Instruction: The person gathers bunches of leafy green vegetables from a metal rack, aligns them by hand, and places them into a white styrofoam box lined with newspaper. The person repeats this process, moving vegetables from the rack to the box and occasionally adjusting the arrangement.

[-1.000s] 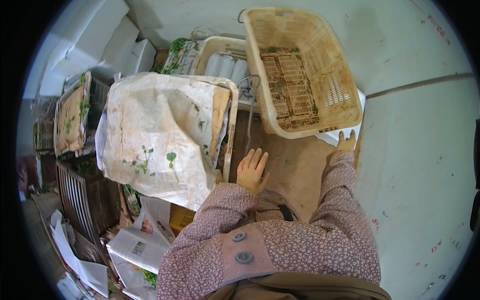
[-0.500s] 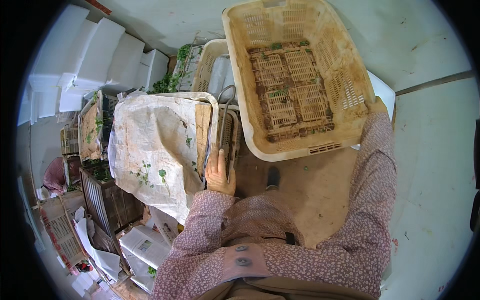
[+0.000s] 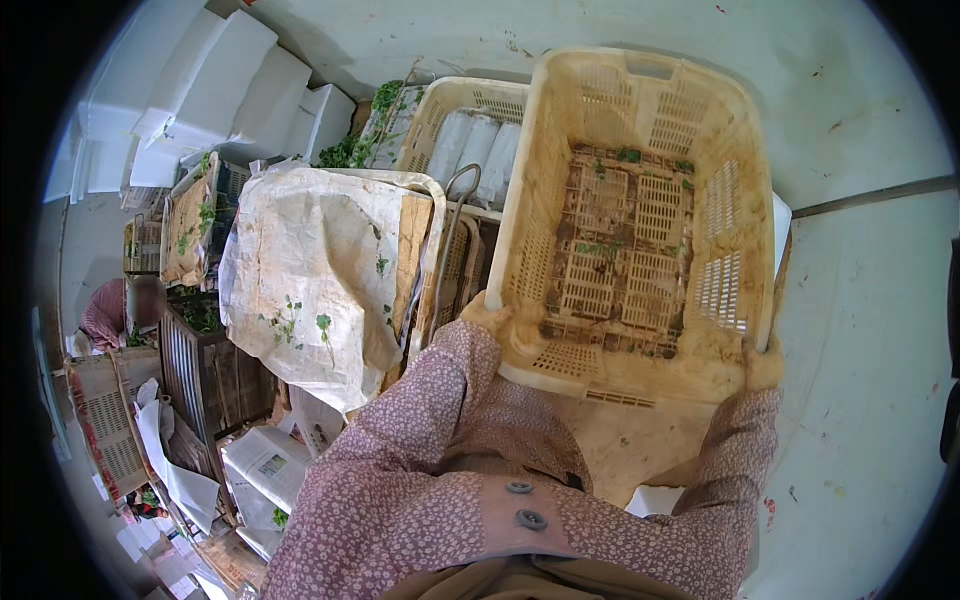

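A large yellowed plastic crate (image 3: 668, 105) with slatted walls and a dirt-stained bottom is in front of me, tipped so that its inside faces me. Bits of green leaf stick to its bottom. My left hand (image 3: 487, 316) is closed on the rim at the crate's near left corner. At the near right corner my right hand (image 3: 763, 366) grips the rim. Some of the fingers of both hands are hidden by the crate's edge. A bent metal hook (image 3: 447, 235) lies just left of the crate, apart from my left hand.
Left of me, a white sheet (image 3: 300, 265) with leaf scraps covers a crate. Behind it, another crate (image 3: 470, 97) holds white wrapped bundles. White foam boxes (image 3: 215, 90) are stacked far left. A person (image 3: 105, 315) is at the left edge. A pale wall (image 3: 870, 300) stands right.
My left hand has let go of the metal hook and taken the crate's near left corner. The crate has shifted right and nearer to me, with my right hand still on it.
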Available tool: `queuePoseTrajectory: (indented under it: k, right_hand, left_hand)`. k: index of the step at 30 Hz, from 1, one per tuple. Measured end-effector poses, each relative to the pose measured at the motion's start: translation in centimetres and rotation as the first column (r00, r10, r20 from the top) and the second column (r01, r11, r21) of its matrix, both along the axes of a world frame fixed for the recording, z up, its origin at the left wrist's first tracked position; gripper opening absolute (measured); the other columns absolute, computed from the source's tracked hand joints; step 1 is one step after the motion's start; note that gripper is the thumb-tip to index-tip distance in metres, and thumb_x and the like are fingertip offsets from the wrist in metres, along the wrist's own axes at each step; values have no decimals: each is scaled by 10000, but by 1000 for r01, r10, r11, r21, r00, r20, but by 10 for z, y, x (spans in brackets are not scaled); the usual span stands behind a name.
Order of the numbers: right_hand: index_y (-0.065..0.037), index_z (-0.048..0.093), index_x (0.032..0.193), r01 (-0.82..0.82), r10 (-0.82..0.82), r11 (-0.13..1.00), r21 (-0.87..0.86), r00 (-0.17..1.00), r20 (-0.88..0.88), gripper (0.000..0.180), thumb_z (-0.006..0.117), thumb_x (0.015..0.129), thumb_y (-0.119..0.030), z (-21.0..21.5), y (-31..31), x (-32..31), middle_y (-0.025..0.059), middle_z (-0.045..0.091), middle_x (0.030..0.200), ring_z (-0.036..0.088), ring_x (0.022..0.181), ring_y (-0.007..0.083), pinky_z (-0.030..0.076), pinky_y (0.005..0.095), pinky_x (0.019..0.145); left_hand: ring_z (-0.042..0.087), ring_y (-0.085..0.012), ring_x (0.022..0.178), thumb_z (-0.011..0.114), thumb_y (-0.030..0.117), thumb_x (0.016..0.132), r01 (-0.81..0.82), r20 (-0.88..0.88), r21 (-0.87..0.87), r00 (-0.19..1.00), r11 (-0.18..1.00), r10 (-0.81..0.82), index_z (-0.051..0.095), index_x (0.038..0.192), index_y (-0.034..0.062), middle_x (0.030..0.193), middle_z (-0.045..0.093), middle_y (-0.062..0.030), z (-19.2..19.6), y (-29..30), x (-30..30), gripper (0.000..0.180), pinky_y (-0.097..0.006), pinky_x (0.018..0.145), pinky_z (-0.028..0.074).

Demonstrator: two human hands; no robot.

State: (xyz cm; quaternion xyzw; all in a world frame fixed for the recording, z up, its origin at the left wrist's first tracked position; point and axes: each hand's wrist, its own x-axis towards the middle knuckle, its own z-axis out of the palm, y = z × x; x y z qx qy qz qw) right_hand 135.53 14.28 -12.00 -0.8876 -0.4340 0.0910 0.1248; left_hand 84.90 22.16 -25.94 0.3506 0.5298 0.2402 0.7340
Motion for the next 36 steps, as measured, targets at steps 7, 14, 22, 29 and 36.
queuePoseTrajectory:
  k: [7,14,22,29,36]
  right_hand:
    - [39,611,1052,106,-111,993,-59,990,-92,395,675,758,-218,129,-131,-57,247,657,877,646,808,372,498,383,722]
    - [54,614,1008,160,-153,987,-34,977,146,356,696,757,-184,177,-278,-116,234,661,848,643,737,338,495,372,671]
    - [41,640,969,300,-274,930,-211,951,142,323,679,749,-192,204,-338,-173,218,669,821,653,722,349,488,395,634]
    - [30,662,976,292,-319,867,-404,948,1,434,648,728,-327,107,-370,-122,254,657,884,638,847,392,491,413,765]
    - [1,669,1025,85,-163,833,-547,982,-96,474,636,717,-358,-41,-344,-57,252,652,959,630,933,377,483,408,833]
  left_hand:
    - [604,-181,900,659,98,841,66,-214,81,976,995,-47,504,1200,-25,1006,622,-88,127,-109,-13,411,-293,790,527]
    - [587,-189,1001,712,86,795,221,135,-140,970,965,-203,484,1232,-23,1080,607,-93,151,-155,-71,505,-335,864,498]
    - [586,-157,893,692,110,805,314,111,-102,947,944,-302,503,1183,-29,1017,614,-90,129,-217,-82,445,-279,804,477]
    - [598,-213,955,691,86,832,315,462,-310,874,897,-147,518,1178,-73,1076,608,-128,48,-267,-78,419,-341,830,499]
    - [615,-241,941,644,35,844,93,102,-386,993,918,-58,500,1184,-100,1051,616,-157,-25,-296,-68,393,-335,850,509]
